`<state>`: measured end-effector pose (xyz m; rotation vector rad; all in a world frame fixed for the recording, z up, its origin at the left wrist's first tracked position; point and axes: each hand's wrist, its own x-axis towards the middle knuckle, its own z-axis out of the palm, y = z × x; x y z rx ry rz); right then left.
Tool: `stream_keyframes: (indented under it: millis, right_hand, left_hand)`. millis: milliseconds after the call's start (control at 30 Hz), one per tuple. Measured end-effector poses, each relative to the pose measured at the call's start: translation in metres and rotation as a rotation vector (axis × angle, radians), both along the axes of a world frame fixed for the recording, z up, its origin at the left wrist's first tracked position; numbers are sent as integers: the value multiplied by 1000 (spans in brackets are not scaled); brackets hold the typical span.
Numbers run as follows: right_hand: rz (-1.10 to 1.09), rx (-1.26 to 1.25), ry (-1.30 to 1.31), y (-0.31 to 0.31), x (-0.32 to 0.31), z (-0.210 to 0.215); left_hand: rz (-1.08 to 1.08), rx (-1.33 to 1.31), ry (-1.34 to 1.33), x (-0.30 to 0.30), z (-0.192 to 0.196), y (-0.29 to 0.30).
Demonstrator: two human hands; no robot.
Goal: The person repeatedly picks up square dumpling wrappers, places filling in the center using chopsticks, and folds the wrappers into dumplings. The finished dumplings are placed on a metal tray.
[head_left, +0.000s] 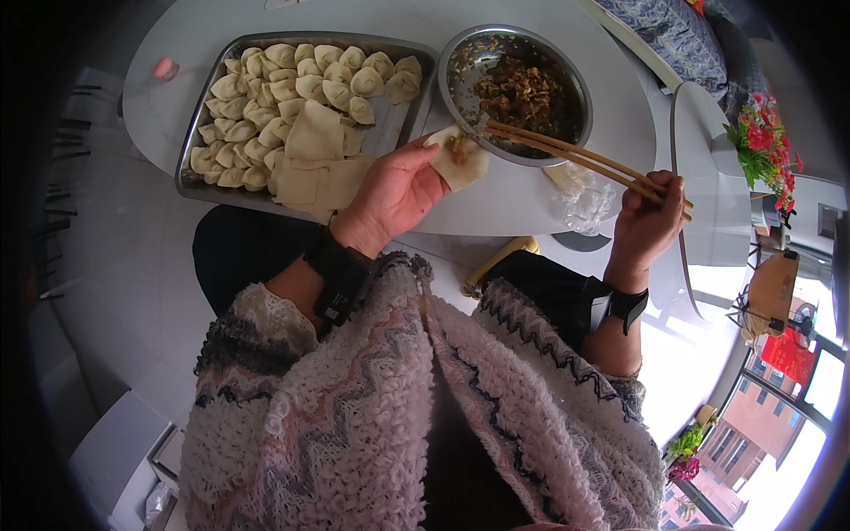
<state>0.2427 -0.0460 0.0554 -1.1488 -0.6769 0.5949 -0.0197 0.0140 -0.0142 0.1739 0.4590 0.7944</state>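
Observation:
My left hand holds a flat dumpling wrapper by its left edge, fingers beneath it. A small dab of brownish filling lies on the wrapper. In my right hand is a pair of wooden chopsticks, closed round their thick ends. Their tips are at the near rim of a steel bowl, beside the wrapper. Inside the bowl is a chopped filling mix. Left of it, a metal tray carries rows of folded dumplings and a stack of square wrappers.
The round grey table bears all this. A crumpled clear plastic bag lies right of the bowl, near the table's front edge. A small pink object sits at the far left. Red flowers stand at the right.

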Motion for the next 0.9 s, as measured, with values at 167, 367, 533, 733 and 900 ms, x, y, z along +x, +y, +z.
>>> stream_keyframes:
  millis: [167, 367, 533, 733, 900]
  right_hand:
    - [65, -27, -25, 0, 3, -3]
    - [64, -41, -36, 2, -2, -4]
    - [104, -30, -8, 3, -9, -8]
    - [130, -33, -14, 0, -12, -8]
    - [98, 8, -19, 2, -10, -8]
  left_hand:
    - [8, 0, -3, 0, -2, 1]
    - [17, -11, 8, -1, -2, 1]
    - [29, -13, 8, -1, 0, 2]
    - [34, -10, 3, -1, 0, 3]
    - [42, -17, 12, -1, 0, 3]
